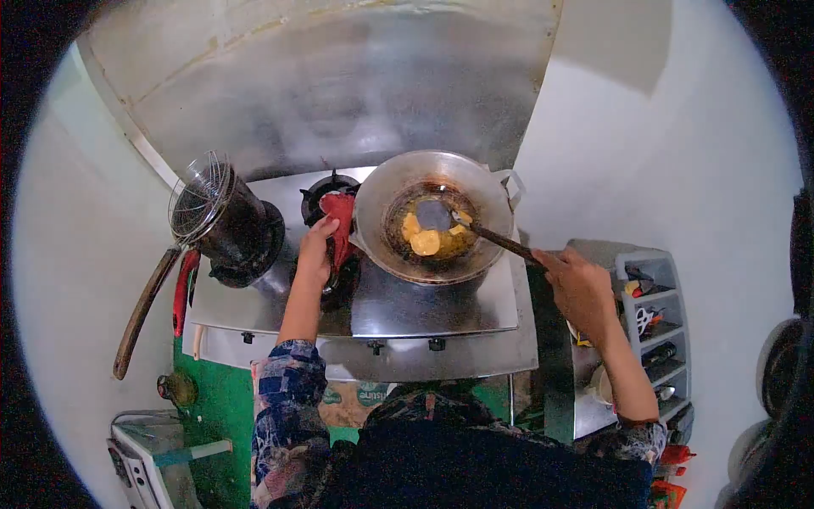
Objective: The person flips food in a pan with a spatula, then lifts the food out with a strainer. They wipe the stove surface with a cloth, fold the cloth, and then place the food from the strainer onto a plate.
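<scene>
right grip (582, 287) around dark-handled spatula (502, 241)

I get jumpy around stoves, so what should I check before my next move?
1. Right hand gripping the spatula: ok.
2. Spatula's blade inside the wok: ok.
3. Red cloth in the left hand, beside the wok: ok.
4. Yellow food inside the wok: ok.
5. Strainer handle kept within the stove's edge: not ok, it juts out past the left side.
6. Flame under the wok: cannot tell, the wok hides it.
</scene>
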A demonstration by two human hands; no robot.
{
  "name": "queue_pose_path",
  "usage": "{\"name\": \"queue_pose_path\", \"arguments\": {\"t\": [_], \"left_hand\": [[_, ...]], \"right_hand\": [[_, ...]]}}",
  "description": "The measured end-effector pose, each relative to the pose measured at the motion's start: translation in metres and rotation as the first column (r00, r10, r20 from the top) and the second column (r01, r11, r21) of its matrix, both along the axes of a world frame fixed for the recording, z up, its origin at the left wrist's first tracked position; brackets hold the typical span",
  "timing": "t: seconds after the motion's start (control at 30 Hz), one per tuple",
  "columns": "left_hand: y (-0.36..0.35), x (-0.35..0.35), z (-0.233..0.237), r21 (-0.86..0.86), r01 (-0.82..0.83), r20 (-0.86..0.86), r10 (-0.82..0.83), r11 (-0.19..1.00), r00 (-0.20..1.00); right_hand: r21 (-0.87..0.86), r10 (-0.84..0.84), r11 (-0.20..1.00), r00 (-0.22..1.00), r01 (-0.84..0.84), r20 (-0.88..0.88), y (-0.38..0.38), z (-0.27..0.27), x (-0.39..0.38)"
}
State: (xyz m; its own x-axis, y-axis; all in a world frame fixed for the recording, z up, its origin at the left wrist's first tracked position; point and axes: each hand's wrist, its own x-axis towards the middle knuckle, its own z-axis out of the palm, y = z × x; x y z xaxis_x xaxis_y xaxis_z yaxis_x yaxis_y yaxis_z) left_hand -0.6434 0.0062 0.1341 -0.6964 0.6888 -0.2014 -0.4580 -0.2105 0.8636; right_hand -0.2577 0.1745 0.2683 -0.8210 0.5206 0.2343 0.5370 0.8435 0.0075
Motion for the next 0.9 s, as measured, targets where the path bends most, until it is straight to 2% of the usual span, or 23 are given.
{"name": "queue_pose_path", "arguments": {"t": [0.1,0.2,0.3,0.4,0.5,0.57,0.6,0.67,0.8,0.9], "left_hand": [[0.001,0.0,0.001,0.011,0.002,-0.018,-0.001,1.0,1.0],[0.0,0.003,0.005,-0.013,-0.001,-0.024,0.0,1.0,1.0],[0.0,0.0,0.002,-0.022,-0.01,0.016,0.01,1.0,1.0],[0.001,-0.001,0.0,-0.014,-0.005,0.018,0.005,1.0,1.0],[0.002,-0.007,-0.009,-0.008,0.016,-0.017,-0.016,1.0,1.0],[0.001,-0.005,-0.006,-0.01,0.006,-0.018,-0.006,1.0,1.0],[0.0,-0.003,-0.003,-0.014,-0.006,-0.019,0.006,1.0,1.0],[0.0,0.0,0.001,-0.015,-0.003,-0.028,0.003,1.0,1.0],[-0.001,0.001,0.003,-0.022,0.011,-0.009,-0.012,1.0,1.0],[0.0,-0.001,0.0,0.004,0.023,-0.02,-0.023,1.0,1.0]], "right_hand": [[-0.051,-0.022,0.998,1.0,0.021,-0.008,-0.007,0.007,0.007],[0.03,-0.022,0.999,0.997,0.02,0.068,-0.016,0.012,0.012],[-0.004,0.044,0.999,0.997,-0.044,0.055,-0.021,0.017,0.014],[0.035,-0.038,0.999,0.996,0.035,0.083,-0.019,0.019,0.013],[0.083,-0.086,0.993,0.996,0.083,0.028,-0.003,0.015,0.009],[0.137,-0.172,0.978,0.98,0.158,0.102,0.004,0.015,0.001],[0.14,-0.175,0.977,0.979,0.16,0.101,0.009,0.011,-0.003],[0.257,-0.149,0.958,0.986,0.126,0.071,0.016,0.001,-0.008],[0.187,-0.128,0.976,0.989,0.113,0.072,0.011,0.002,-0.015],[0.117,-0.1,0.99,0.984,0.083,0.145,0.012,0.0,-0.018]]}}
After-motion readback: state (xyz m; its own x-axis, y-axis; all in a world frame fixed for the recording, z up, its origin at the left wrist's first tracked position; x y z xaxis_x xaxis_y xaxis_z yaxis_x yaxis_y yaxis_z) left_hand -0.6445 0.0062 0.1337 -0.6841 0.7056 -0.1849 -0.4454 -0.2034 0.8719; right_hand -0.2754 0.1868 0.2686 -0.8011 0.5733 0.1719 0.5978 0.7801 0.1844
